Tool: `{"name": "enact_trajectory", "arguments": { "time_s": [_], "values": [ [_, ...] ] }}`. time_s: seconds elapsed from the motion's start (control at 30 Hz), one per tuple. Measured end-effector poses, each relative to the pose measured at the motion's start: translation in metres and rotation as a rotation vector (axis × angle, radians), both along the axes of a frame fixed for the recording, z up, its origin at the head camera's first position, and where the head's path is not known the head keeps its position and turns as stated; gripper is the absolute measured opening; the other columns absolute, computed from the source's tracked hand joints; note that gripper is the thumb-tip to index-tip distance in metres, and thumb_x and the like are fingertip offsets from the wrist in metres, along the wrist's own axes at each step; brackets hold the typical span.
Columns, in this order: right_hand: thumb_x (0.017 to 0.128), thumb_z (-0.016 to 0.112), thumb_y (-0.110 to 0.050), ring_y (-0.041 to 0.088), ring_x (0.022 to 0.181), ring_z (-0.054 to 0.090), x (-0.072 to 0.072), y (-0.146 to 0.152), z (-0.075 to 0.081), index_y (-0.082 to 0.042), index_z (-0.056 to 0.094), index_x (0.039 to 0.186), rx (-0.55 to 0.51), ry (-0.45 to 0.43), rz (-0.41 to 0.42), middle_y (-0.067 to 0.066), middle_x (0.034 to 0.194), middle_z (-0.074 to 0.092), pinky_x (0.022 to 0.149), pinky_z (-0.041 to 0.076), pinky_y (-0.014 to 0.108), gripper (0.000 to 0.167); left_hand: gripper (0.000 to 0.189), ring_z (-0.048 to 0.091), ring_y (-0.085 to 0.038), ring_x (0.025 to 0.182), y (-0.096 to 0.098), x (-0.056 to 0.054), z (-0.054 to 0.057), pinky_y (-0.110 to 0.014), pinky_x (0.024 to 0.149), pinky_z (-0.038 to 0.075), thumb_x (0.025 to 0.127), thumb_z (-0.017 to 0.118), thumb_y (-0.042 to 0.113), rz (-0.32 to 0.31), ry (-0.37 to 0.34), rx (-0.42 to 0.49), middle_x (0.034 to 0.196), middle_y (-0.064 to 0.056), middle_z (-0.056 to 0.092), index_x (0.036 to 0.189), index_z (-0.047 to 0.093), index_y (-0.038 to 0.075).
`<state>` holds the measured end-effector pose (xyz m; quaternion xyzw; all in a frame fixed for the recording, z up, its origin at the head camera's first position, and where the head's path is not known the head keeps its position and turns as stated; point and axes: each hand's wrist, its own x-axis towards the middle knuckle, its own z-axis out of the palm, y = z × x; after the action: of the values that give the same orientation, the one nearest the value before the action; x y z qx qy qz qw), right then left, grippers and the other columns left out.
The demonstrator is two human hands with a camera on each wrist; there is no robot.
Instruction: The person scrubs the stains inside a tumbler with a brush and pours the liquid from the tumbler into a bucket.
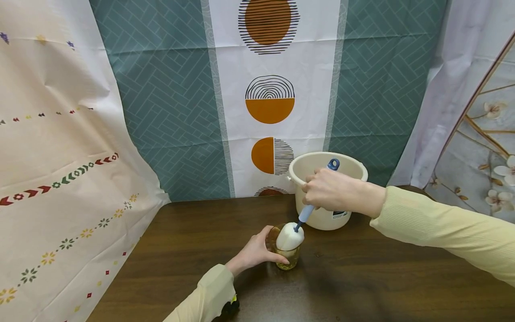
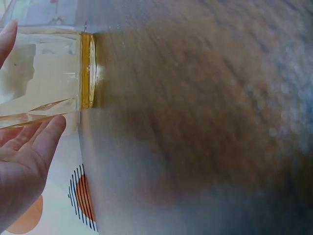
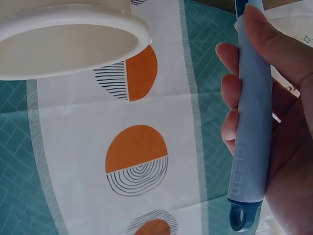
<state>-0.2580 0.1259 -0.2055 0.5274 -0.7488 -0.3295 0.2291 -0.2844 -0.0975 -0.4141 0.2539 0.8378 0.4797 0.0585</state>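
An amber see-through glass cup (image 1: 287, 263) stands on the brown table, with my left hand (image 1: 257, 250) holding it from the left, thumb on the near side. In the left wrist view the cup's thick base (image 2: 88, 71) is close to the wood, and my fingertips (image 2: 57, 125) lie along an amber strip on its side. My right hand (image 1: 327, 190) grips the light blue handle (image 3: 252, 132) of a bottle brush, its dark blue hanging loop upward. The brush's white sponge head (image 1: 289, 237) sits tilted in the cup's mouth, its lower part inside the glass.
Just behind the cup stands a cream bucket (image 1: 322, 217), with my right forearm passing in front of it. A green and white patterned cloth (image 1: 177, 112) hangs at the table's back edge. A dark object (image 1: 230, 308) shows beside my left sleeve.
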Motion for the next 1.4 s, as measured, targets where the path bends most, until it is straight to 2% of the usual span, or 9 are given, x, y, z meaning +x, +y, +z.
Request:
{"name": "enact_trajectory", "arguments": {
  "time_s": [0.3, 0.8, 1.17, 1.4],
  "values": [
    [0.072, 0.075, -0.029, 0.015, 0.06, 0.049, 0.002, -0.001, -0.001, -0.022, 0.069, 0.078, 0.005, -0.003, 0.027, -0.002, 0.068, 0.057, 0.05, 0.038, 0.027, 0.011, 0.073, 0.053, -0.013, 0.095, 0.001, 0.0, 0.0, -0.03, 0.075, 0.045, 0.063, 0.083, 0.031, -0.009, 0.016, 0.016, 0.108, 0.004, 0.054, 0.121, 0.044, 0.013],
    [0.075, 0.073, -0.03, 0.017, 0.057, 0.05, -0.003, -0.004, -0.006, -0.021, 0.069, 0.079, -0.005, 0.005, 0.061, -0.001, 0.068, 0.057, 0.049, 0.04, 0.029, 0.011, 0.075, 0.051, -0.014, 0.099, 0.001, 0.0, 0.0, -0.03, 0.076, 0.044, 0.063, 0.083, 0.032, -0.005, 0.014, 0.002, 0.114, 0.002, 0.052, 0.123, 0.042, 0.01],
    [0.075, 0.072, -0.031, 0.017, 0.056, 0.05, -0.008, -0.011, -0.008, -0.02, 0.068, 0.073, -0.036, 0.0, 0.057, -0.002, 0.065, 0.055, 0.047, 0.039, 0.029, 0.013, 0.076, 0.052, -0.014, 0.096, 0.001, 0.0, 0.0, -0.034, 0.079, 0.042, 0.063, 0.083, 0.034, 0.002, 0.043, -0.019, 0.11, 0.004, 0.054, 0.124, 0.042, 0.011],
    [0.074, 0.072, -0.021, 0.018, 0.053, 0.05, -0.012, -0.016, -0.011, -0.019, 0.066, 0.067, -0.05, 0.041, 0.075, -0.001, 0.064, 0.057, 0.046, 0.041, 0.029, 0.01, 0.075, 0.052, -0.013, 0.095, 0.0, -0.001, 0.0, -0.034, 0.078, 0.042, 0.064, 0.082, 0.035, 0.0, 0.042, -0.018, 0.109, 0.004, 0.054, 0.123, 0.042, 0.011]
  ]
}}
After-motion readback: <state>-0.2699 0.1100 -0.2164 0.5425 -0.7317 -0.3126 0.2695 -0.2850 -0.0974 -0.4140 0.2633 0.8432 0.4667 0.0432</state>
